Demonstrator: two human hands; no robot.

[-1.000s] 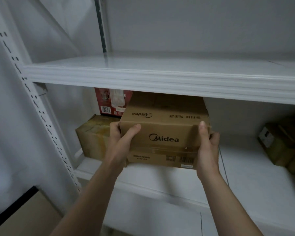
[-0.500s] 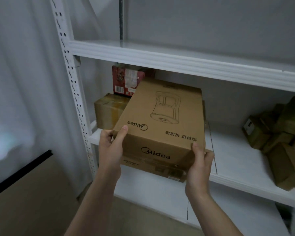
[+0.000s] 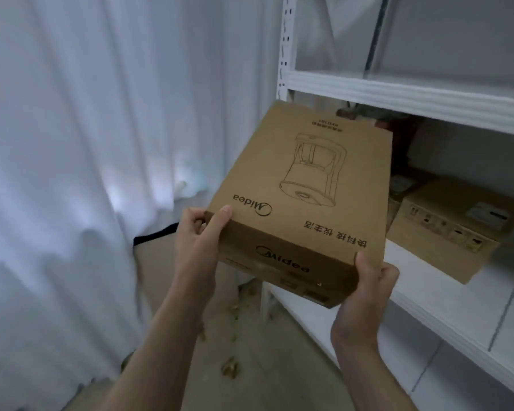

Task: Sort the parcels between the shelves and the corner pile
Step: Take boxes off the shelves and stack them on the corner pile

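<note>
Since a second ago: the Midea parcel [image 3: 306, 203] is coming off the middle shelf [image 3: 428, 304], where it was lying among other boxes, and is swinging left toward the curtain [image 3: 86, 143]. The view is turning with it.
Parcel: it is hanging in mid-air at centre frame, out in front of the shelving. Its printed face is turned up, its near end is dipping toward the person, and only the two hands are touching it.
Left hand [image 3: 196, 241]: it is clasping the near left corner, thumb lying on the top face and fingers [image 3: 194, 218] curling round the side, apparently steadying the tilt.
Right hand [image 3: 368, 292]: it is cupping the near right corner from beneath, thumb pressing the front face, and seems to be taking most of the weight.
Grip: the carton is broad, so holding one corner in each hand is likely keeping it from twisting through the turn.
Shelves: at right of frame, a second brown box [image 3: 454, 229] is sitting on the middle shelf, apart from the parcel.
Corner: at centre left, dark-edged cardboard [image 3: 155, 253] is showing at the curtain's foot. Whether this is the pile cannot be told.
Floor [image 3: 250, 390]: small scraps are lying scattered at lower centre.
Stage: this looks like the carrying leg, with the set-down not yet done.
</note>
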